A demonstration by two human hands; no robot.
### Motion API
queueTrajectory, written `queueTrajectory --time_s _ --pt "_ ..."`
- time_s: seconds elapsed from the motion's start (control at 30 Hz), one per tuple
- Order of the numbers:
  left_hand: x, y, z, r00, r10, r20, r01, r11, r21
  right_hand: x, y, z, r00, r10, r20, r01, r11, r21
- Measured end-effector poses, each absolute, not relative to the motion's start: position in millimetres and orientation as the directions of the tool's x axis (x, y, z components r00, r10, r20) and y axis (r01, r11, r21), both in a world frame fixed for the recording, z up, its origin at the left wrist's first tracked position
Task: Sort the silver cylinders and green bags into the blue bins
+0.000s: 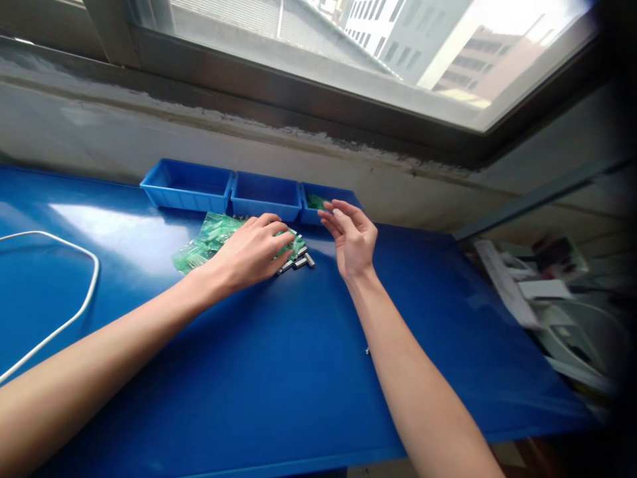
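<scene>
My left hand (259, 249) lies palm down over a pile of small parts, its fingers spread and their tips touching the pile. Green plastic bags (209, 239) stick out to its left. Several small black-and-silver rectangular parts (301, 260) show beyond its fingers on the right. My right hand (355, 239) is raised in front of the right-hand blue bin (343, 194), its fingers loosely bent and apart from the thumb. I see nothing held in it. Some green pieces (316, 201) lie inside that bin.
Two more blue bins, the left one (192, 199) and the middle one (266, 207), line the wall. A white cable (94, 272) curves over the blue table (249, 398) at left. A tiny metal piece (367, 351) lies by my right forearm. Blurred clutter (547, 292) stands beyond the right edge.
</scene>
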State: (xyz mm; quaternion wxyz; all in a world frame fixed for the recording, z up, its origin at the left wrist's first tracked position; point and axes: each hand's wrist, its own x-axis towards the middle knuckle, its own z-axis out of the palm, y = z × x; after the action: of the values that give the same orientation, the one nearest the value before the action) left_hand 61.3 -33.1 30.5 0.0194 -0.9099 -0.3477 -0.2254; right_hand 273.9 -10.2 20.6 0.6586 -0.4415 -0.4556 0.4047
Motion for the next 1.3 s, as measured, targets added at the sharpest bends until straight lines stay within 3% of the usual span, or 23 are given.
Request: queueTrajectory --time_s 0.2,0.3,0.4,0.47,0.57,0.67,1.07,1.3 --pt "62.0 -33.1 29.9 0.689 0.573 0.443 0.598 -0.795 0.099 297.8 -13.2 39.6 0.276 0.933 0.23 -0.002 0.24 -0.971" --pt "63.0 -33.7 28.4 0.712 0.554 0.432 0.574 -0.813 0.097 316.2 -27.4 65.4 0.007 0.992 0.124 0.354 0.114 -0.928" --pt "63.7 -35.0 26.4 0.741 0.526 0.417 0.542 -0.836 0.09 332.4 -51.7 92.1 -0.187 0.948 -0.256 0.777 -0.017 -0.629" --pt "64.1 -36.0 25.4 0.746 0.519 0.418 0.534 -0.841 0.091 339.7 -69.4 102.6 -0.217 0.835 -0.506 0.914 -0.008 -0.405" --pt "64.9 -37.2 25.6 0.746 0.52 0.416 0.534 -0.84 0.093 344.9 -92.7 102.2 -0.14 0.777 -0.614 0.98 0.021 -0.197" --pt "65.2 -37.3 27.4 0.736 0.531 0.42 0.549 -0.831 0.087 345.6 -108.6 90.8 -0.081 0.754 -0.652 0.995 0.026 -0.094" --pt "54.7 -26.9 33.1 0.666 0.613 0.425 0.633 -0.766 0.113 303.1 -68.1 92.2 -0.401 0.723 -0.563 0.889 0.156 -0.431" --pt "57.1 -28.5 34.9 0.67 0.601 0.436 0.603 -0.783 0.152 295.7 -51.2 91.8 -0.449 0.673 -0.588 0.874 0.197 -0.444"
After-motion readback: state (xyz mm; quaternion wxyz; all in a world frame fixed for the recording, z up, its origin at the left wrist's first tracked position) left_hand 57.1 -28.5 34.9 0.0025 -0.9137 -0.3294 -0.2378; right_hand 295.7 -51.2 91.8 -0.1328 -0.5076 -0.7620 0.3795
